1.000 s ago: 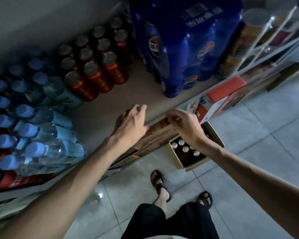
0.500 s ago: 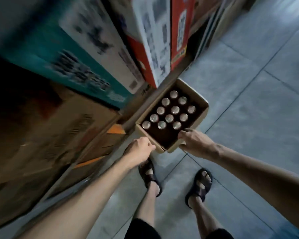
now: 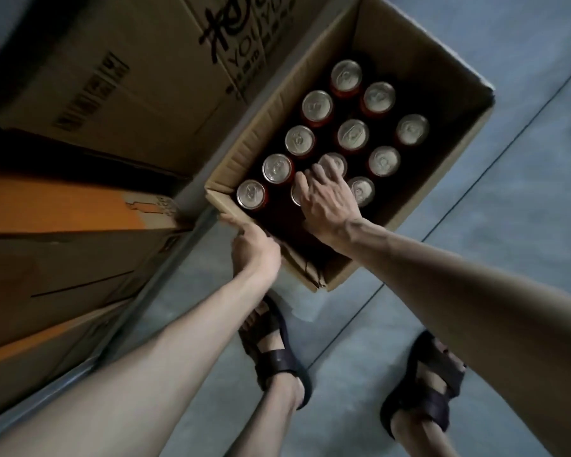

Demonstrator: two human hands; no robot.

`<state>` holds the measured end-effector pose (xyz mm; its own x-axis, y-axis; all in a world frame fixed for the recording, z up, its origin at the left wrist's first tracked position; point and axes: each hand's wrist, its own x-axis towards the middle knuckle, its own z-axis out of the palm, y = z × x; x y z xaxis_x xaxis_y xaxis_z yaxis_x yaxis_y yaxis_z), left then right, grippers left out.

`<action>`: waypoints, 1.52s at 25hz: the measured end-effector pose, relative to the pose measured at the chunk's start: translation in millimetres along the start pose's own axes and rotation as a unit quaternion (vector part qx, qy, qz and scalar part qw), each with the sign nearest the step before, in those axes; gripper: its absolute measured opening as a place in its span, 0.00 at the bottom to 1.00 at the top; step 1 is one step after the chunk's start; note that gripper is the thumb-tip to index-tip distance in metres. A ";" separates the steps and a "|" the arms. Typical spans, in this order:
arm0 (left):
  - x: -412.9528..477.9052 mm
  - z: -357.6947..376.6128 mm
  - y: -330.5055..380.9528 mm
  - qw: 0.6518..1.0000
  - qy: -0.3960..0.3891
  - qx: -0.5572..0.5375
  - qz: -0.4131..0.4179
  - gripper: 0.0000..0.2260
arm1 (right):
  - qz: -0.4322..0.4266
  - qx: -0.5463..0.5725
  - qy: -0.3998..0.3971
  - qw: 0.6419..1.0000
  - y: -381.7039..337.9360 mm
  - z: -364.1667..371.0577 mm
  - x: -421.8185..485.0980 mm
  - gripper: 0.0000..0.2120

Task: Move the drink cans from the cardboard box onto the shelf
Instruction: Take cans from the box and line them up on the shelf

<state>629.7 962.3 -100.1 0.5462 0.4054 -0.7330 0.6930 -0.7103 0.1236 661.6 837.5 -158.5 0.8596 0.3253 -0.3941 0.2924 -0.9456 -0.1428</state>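
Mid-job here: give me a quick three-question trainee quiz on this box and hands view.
1. True or false: the left hand grips the near rim of the open brown cardboard box.
2. The right hand is: A) on the floor, B) over the silver-topped red drink cans, C) on an orange carton.
3. Fill in: the box stands on the grey ____ floor.

Key: 1 true; 2 B; 3 tiled.

A shop stockroom: stacked printed cartons beside a box of cans.
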 end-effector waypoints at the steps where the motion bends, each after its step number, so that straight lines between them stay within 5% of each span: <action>1: 3.2 4.4 -1.9 1.000 0.015 -0.005 -0.007 0.34 | 0.012 0.001 0.022 1.000 -3.2 7.0 6.7 0.23; 5: 5.8 4.1 -6.4 1.000 0.015 -0.002 -0.003 0.34 | -0.011 0.033 0.108 0.994 -3.3 24.8 19.1 0.07; 8: -0.3 -5.4 -5.5 1.000 -0.008 -0.013 -0.011 0.38 | -0.042 0.098 0.093 0.990 5.4 7.8 1.9 0.12; 10: -14.7 -16.5 -9.1 0.999 0.009 0.036 0.034 0.39 | 0.016 0.201 0.086 0.976 6.9 -14.7 -24.9 0.19; 11: -24.0 -28.0 -9.7 0.996 0.013 0.058 0.066 0.40 | 0.072 0.305 0.078 0.946 5.4 -36.1 -41.1 0.24; 13: -53.1 -53.3 -3.5 0.985 -0.007 0.075 0.156 0.40 | 0.196 0.537 0.064 0.818 10.8 -89.4 -77.0 0.30; 16: -114.9 -109.8 22.2 0.947 -0.053 0.087 0.305 0.39 | 0.268 0.706 0.028 0.655 21.5 -182.6 -130.2 0.27; 19: -193.5 -179.2 59.6 0.937 -0.107 0.025 0.331 0.41 | 0.242 0.759 0.021 0.604 26.1 -280.6 -176.6 0.29; 29: -498.0 -453.4 111.3 0.930 -0.105 -0.062 0.347 0.32 | 0.064 0.605 -0.024 0.793 -21.7 -669.9 -312.9 0.26; 33: -573.1 -515.4 72.1 0.920 -0.115 -0.142 0.348 0.33 | -0.027 0.572 -0.052 0.818 -74.5 -760.8 -350.4 0.23; 38: -589.2 -560.4 22.9 0.928 -0.002 -0.233 0.291 0.30 | -0.053 0.521 -0.006 0.852 -152.7 -790.3 -347.8 0.30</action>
<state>587.5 1029.7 709.5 0.8904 0.0284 -0.4543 0.4103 -0.4825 0.7739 649.2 862.8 717.9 0.8451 0.4145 -0.3376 -0.1681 -0.3935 -0.9038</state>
